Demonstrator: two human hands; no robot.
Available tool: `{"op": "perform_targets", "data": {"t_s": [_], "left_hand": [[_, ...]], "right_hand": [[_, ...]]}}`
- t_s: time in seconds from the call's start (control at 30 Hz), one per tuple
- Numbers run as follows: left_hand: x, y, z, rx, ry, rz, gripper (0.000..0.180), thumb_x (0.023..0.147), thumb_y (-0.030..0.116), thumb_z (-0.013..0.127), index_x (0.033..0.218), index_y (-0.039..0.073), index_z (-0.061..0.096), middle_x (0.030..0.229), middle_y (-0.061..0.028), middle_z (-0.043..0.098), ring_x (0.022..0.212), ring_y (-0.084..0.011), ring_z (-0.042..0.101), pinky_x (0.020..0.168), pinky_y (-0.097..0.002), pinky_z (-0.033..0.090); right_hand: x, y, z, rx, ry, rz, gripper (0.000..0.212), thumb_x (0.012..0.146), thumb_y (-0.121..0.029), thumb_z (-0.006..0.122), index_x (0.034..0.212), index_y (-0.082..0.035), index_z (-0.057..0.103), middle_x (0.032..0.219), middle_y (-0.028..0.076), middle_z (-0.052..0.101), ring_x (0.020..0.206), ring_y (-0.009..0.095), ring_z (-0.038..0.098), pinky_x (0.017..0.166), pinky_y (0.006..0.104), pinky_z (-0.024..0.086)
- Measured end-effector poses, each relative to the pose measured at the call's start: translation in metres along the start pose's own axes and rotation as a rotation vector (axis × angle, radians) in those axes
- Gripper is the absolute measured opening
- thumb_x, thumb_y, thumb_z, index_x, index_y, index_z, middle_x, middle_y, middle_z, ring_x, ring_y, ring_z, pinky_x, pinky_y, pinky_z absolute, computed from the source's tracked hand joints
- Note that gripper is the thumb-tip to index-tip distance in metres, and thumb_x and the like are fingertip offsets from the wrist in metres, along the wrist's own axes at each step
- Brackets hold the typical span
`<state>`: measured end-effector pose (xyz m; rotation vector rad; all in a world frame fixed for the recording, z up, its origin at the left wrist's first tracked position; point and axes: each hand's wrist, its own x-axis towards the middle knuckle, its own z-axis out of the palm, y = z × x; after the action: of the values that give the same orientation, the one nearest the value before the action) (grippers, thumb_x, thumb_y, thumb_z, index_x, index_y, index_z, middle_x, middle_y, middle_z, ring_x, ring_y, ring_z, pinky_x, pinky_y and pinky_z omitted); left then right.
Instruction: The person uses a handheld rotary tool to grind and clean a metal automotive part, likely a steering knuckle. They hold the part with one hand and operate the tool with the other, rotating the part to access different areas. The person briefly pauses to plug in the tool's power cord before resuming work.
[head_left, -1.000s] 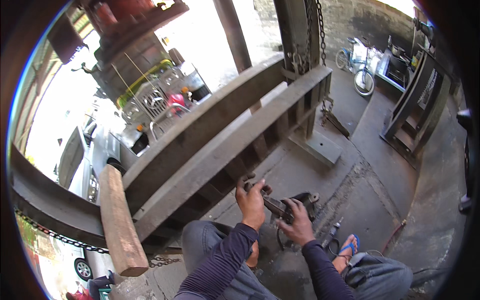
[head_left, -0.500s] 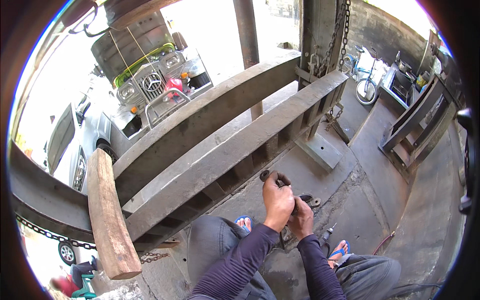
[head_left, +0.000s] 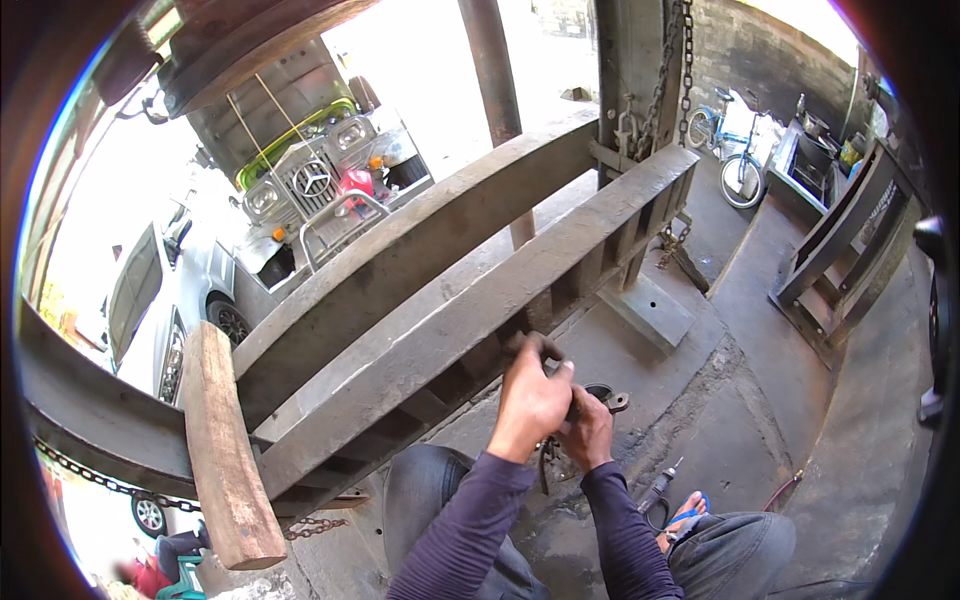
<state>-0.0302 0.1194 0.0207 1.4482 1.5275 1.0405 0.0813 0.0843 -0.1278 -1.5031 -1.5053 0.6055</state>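
Note:
Both hands are together low in front of the long steel frame (head_left: 480, 285), close to its near side. My left hand (head_left: 533, 405) is closed around a small dark metal part, whose end by the fingertips is smeared by motion. Tucked against it, my right hand (head_left: 588, 428) has its fingers curled on what looks like the same part; the palms hide most of it. Just beyond the right hand shows a dark metal lug with a hole (head_left: 619, 402); I cannot tell whether it is joined to the held part. A slim handheld power tool (head_left: 658, 490) with a thin tip lies on the floor near my right foot.
A thick wooden block (head_left: 225, 450) rests against the frame's left end. Chains (head_left: 686, 70) hang at its far right end. A steel plate (head_left: 648, 308) sits under the frame. Curved steel pieces (head_left: 845, 235) stand at right. Vehicles, a bicycle (head_left: 742, 172) and a seated person are farther off.
Both hands have shifted slightly left with the dark part, the left one up toward the frame. The ring-shaped end that showed clearly is now blurred. My view has turned a little.

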Motion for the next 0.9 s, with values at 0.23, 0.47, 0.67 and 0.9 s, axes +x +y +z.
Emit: {"op": "perform_targets", "data": {"t_s": [0.23,0.47,0.67,0.9], "left_hand": [[-0.031,0.003,-0.041,0.401,-0.286,0.063,0.035,0.097,0.022,0.071,0.119,-0.004,0.068,0.117,-0.0297,0.068,0.112,-0.0455,0.067,0.097,-0.0495,0.054],[-0.021,-0.006,-0.051,0.29,-0.379,0.081,0.031,0.095,0.02,0.074,0.116,-0.002,0.072,0.114,-0.0265,0.074,0.111,-0.0406,0.072,0.098,-0.0452,0.054],[-0.017,-0.008,-0.058,0.408,-0.328,0.096,0.033,0.094,0.025,0.077,0.117,0.002,0.073,0.117,-0.0243,0.075,0.113,-0.0397,0.072,0.098,-0.0443,0.055],[-0.058,0.048,-0.111,-0.042,-0.284,0.246,0.019,0.099,0.012,0.075,0.114,-0.001,0.076,0.103,-0.0074,0.078,0.095,-0.0142,0.072,0.086,-0.0306,0.057]], "right_hand": [[0.007,0.001,0.023,0.085,0.071,-0.019,0.044,0.085,-0.024,0.079,0.122,-0.003,0.068,0.1,0.021,0.073,0.097,0.042,0.071,0.084,0.0497,0.056],[0.013,0.004,0.015,-0.022,-0.08,0.034,0.058,0.083,-0.03,0.085,0.128,0.0,0.065,0.112,0.024,0.072,0.106,0.043,0.069,0.093,0.0492,0.055],[0.004,-0.005,-0.021,-0.092,-0.138,0.031,0.069,0.083,-0.034,0.087,0.138,-0.002,0.06,0.122,0.021,0.071,0.115,0.04,0.068,0.1,0.0464,0.055],[0.025,-0.121,-0.153,0.18,0.077,-0.093,0.026,0.096,-0.017,0.077,0.12,-0.007,0.077,0.11,0.007,0.077,0.092,0.015,0.071,0.087,0.0307,0.057]]}}
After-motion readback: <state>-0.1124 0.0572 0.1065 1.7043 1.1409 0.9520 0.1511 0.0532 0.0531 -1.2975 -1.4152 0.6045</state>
